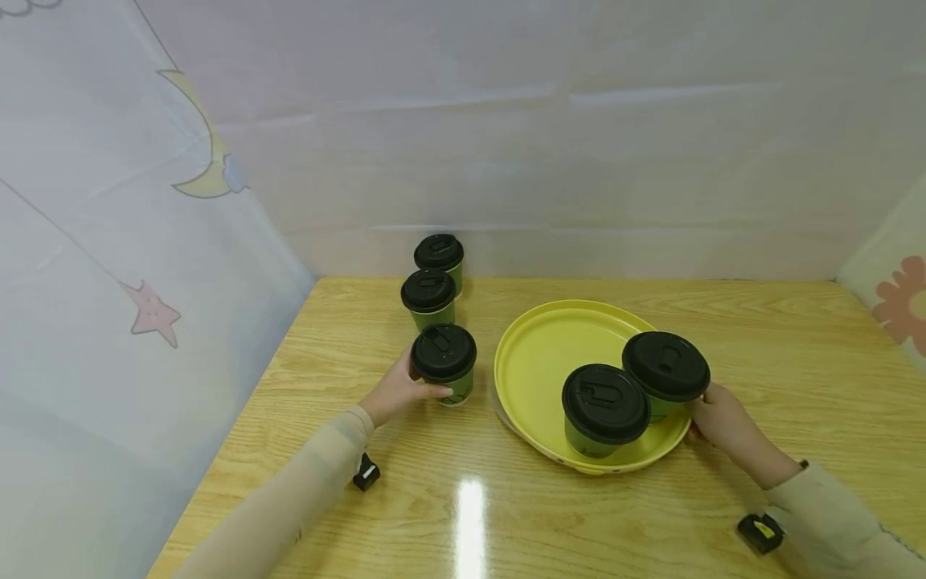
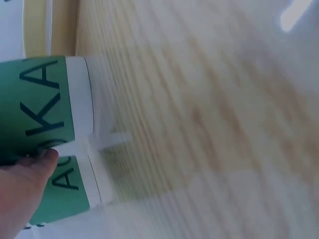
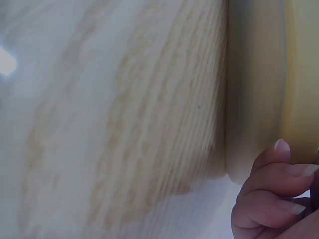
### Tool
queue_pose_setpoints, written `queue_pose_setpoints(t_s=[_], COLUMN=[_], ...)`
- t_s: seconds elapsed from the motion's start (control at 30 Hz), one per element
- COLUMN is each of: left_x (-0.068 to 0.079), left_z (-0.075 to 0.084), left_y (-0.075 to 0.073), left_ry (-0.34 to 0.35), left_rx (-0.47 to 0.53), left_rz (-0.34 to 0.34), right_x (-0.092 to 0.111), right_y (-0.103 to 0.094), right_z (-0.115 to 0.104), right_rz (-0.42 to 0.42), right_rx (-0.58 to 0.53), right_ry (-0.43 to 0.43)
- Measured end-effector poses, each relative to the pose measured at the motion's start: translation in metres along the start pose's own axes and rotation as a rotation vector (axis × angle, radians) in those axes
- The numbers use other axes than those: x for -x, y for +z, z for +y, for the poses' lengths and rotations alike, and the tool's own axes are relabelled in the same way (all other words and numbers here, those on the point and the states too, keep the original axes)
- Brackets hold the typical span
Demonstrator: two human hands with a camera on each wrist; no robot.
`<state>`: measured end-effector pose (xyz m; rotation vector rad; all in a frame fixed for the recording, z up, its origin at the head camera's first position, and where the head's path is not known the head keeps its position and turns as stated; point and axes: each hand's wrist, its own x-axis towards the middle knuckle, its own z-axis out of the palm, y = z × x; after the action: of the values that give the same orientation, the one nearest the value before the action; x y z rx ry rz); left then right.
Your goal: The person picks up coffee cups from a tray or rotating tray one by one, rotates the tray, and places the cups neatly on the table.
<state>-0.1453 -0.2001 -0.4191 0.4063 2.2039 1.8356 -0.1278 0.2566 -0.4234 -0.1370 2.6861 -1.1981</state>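
My left hand (image 1: 405, 389) grips the nearest cup in a row of three, a green paper cup (image 1: 457, 388) with a black lid, thumb across its front. In the left wrist view the thumb lies against green cup walls with dark lettering. Behind stand a second lidded cup (image 1: 428, 291) and a third lidded cup (image 1: 438, 252). My right hand (image 1: 727, 422), fingers curled, holds another lidded cup (image 1: 667, 367) at the right edge of a round yellow tray (image 1: 542, 354); its contact is partly hidden. Beside that one, a further lidded cup (image 1: 606, 406) stands upright on the tray.
The wooden table (image 1: 405, 498) meets a pale cloth backdrop (image 1: 506, 177) behind and at the sides. A dark wrist device (image 1: 366, 473) sits below the left sleeve, and another device (image 1: 760, 532) by the right sleeve. Light reflects off the table's front.
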Motion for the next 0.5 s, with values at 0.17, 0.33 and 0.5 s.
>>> queue_pose_setpoints(t_s=[0.17,0.33,0.5], left_x=[-0.002,0.004,0.015], left_z=[-0.005,-0.004,0.006], left_y=[-0.006,-0.001,0.021], left_ry=[-0.001,-0.048,-0.179], left_rx=[0.01,0.002,-0.043], left_rz=[-0.026,0.061,0.229], right_x=[0.001,0.001,0.0], right_y=[0.0,0.001,0.001], right_z=[0.0,0.001,0.003], right_rz=[-0.002,-0.005,-0.002], right_rx=[-0.006,-0.014,-0.015], right_ry=[-0.006,-0.006,-0.013])
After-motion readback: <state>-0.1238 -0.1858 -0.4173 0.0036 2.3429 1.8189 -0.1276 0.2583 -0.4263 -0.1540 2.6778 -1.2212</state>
